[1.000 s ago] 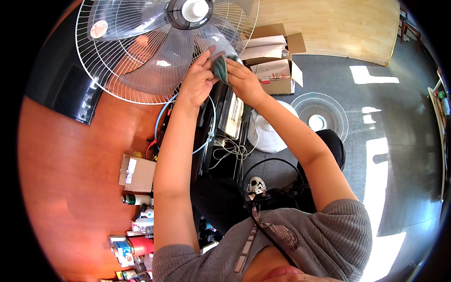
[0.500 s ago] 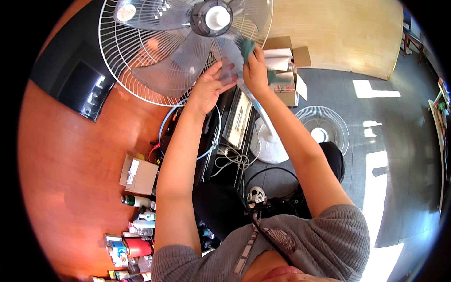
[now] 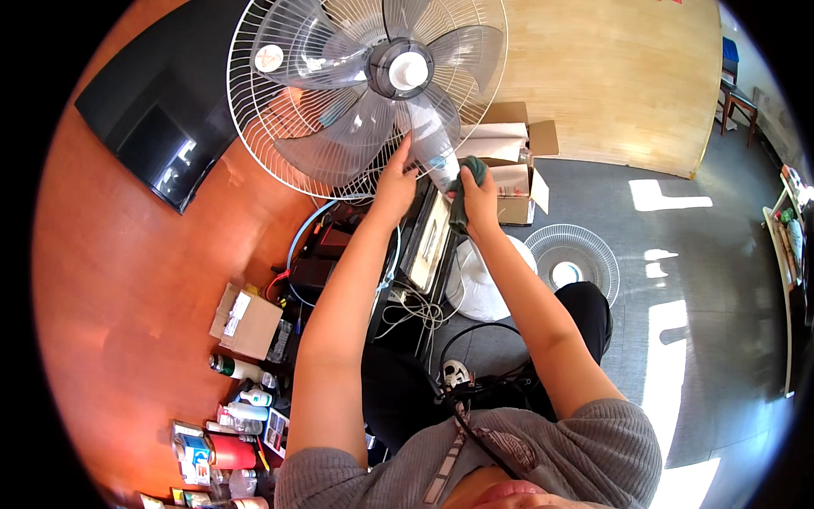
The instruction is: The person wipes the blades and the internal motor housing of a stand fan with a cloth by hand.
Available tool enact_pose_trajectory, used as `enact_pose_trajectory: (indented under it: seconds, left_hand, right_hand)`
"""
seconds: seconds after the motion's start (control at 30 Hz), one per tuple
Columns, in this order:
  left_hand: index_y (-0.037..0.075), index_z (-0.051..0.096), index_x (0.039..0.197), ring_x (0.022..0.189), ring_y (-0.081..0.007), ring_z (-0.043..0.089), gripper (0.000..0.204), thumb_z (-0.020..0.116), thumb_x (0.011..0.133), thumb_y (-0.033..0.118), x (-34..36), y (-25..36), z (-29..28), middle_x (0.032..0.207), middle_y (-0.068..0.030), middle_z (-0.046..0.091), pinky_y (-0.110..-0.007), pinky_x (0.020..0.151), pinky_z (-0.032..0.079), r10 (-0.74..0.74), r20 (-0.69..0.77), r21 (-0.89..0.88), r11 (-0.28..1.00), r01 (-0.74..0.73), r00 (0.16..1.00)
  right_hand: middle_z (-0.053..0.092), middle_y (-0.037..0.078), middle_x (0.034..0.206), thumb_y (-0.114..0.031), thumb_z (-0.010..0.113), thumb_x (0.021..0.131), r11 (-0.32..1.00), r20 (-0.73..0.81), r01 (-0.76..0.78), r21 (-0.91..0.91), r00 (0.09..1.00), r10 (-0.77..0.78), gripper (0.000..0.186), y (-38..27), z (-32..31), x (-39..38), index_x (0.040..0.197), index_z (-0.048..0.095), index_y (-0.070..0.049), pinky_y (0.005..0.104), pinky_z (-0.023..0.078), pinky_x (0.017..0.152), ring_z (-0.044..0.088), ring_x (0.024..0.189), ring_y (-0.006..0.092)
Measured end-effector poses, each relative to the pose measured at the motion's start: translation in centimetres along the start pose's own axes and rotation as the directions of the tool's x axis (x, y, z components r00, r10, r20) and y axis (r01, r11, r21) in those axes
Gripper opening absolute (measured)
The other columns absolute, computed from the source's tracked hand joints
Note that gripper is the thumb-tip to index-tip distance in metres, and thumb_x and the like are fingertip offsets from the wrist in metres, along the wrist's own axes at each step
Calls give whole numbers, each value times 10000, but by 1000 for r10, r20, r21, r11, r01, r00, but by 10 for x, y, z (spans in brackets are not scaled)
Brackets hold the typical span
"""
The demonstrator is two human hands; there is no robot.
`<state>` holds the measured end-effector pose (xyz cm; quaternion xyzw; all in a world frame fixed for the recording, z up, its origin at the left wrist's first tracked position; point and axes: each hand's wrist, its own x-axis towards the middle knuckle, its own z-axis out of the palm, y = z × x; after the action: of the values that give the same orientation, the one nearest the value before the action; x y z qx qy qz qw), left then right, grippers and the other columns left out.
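A standing fan with clear grey blades (image 3: 339, 140) and a white wire rear guard (image 3: 246, 127) fills the upper middle; its front is uncovered. My left hand (image 3: 395, 188) is at the guard's lower edge, beside the lowest blade (image 3: 431, 127), index finger stretched upward. Whether it presses on the blade I cannot tell. In my right hand (image 3: 482, 202) is a bunched dark green cloth (image 3: 459, 212), gripped close to the fan's white pole, just below that blade's tip. The white fan base (image 3: 487, 284) stands on the floor, partly behind my right forearm.
A round wire fan cover (image 3: 602, 259) lies on the grey floor near my knee. Behind it stands an open cardboard box (image 3: 513, 210). Coiled cables (image 3: 415, 314) hang beside the reddish desk (image 3: 127, 314), which holds a black monitor (image 3: 161, 110), a small carton (image 3: 246, 322) and several bottles.
The fan head appears lower and further right in view. My right hand has moved down with the cloth, off the blade toward the pole; my left hand's fingers are less spread.
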<state>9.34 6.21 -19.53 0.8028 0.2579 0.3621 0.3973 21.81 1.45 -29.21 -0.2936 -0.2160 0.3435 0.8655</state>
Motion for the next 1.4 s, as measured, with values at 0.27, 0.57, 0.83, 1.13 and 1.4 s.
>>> enact_pose_trajectory:
  seconds: [0.27, 0.57, 0.83, 1.13, 1.4]
  left_hand:
    - [57, 139, 1491, 1360, -458, 234, 883, 653, 772, 62, -78, -15, 54, 1505, -296, 148, -477, 1110, 224, 401, -91, 670, 702, -242, 912]
    - [126, 307, 1411, 1155, -231, 500, 724, 717, 845, 313, -191, -2, 95, 1276, -61, 486, -428, 867, 459, -391, 234, -751, 509, 421, 890]
    - [-6, 594, 967, 696, -158, 612, 221, 544, 954, 210, -217, -31, 99, 731, -97, 626, -297, 666, 457, -276, -372, 10, 953, 301, 886]
    - [36, 582, 1221, 563, -119, 542, 431, 456, 993, 379, -210, -41, 71, 664, -60, 576, -280, 532, 429, -87, -556, 220, 944, 247, 827]
    - [-13, 612, 1143, 795, -129, 579, 516, 423, 997, 444, -179, -7, 41, 872, -73, 653, -290, 740, 472, -317, -627, -153, 946, 287, 711]
  right_hand:
    - [572, 44, 774, -178, 575, 941, 981, -29, -191, -38, 981, 190, 162, -41, -35, -48, 1033, 508, -61, 283, 491, 483, 578, 551, 156]
    - [543, 26, 806, -164, 574, 946, 955, 116, -296, -25, 948, 297, 212, -62, -14, -123, 1118, 489, -74, 264, 485, 513, 562, 606, 134]
    - [545, 30, 869, -128, 557, 952, 954, 100, -299, 4, 950, 297, 183, -29, -14, -138, 1101, 465, -75, 269, 493, 551, 567, 649, 140]
    - [561, 30, 811, -122, 530, 948, 878, 291, -479, 23, 843, 452, 147, -21, 29, -134, 1078, 465, -101, 277, 491, 545, 562, 635, 141]
    - [595, 56, 933, -96, 514, 940, 834, 517, -525, 172, 768, 377, 203, -26, 74, -113, 1141, 488, -80, 286, 506, 651, 593, 776, 156]
